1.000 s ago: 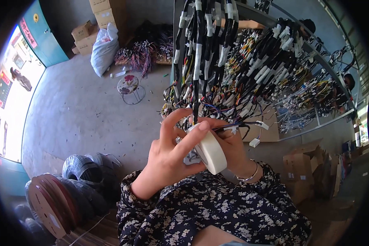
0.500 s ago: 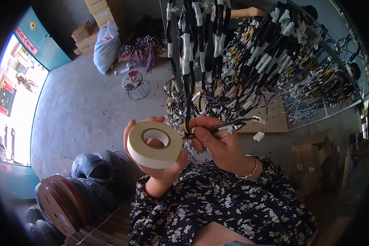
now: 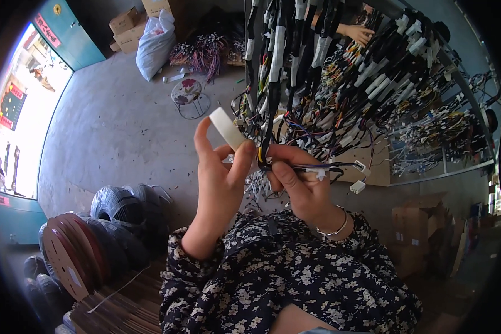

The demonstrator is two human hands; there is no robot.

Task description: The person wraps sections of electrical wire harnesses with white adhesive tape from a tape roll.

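A roll of white tape (image 3: 226, 129), seen nearly edge-on, is held in my left hand (image 3: 220, 172) between the thumb and fingers. Just right of it, my right hand (image 3: 303, 181) pinches a wire harness (image 3: 265, 146) where dark wires bend out of a black-wrapped, hanging trunk. A short yellow stretch shows at the bend. From my right hand the branch of dark and purple wires runs rightward to a white connector (image 3: 358, 187) and a second connector end above it. The tape's loose end cannot be made out.
Many taped harnesses (image 3: 367, 83) hang ahead and to the right on a metal frame (image 3: 467, 171). Another person's hand (image 3: 357, 34) reaches in among them. A round stool (image 3: 187, 92) and a pale sack (image 3: 155, 47) stand far left; cable coils (image 3: 117, 203) and a spool (image 3: 67, 256) lie near left.
My left hand has turned the tape roll from face-up to edge-on and lifted it. My right hand keeps its hold on the harness. The other person's hand has come further into view.
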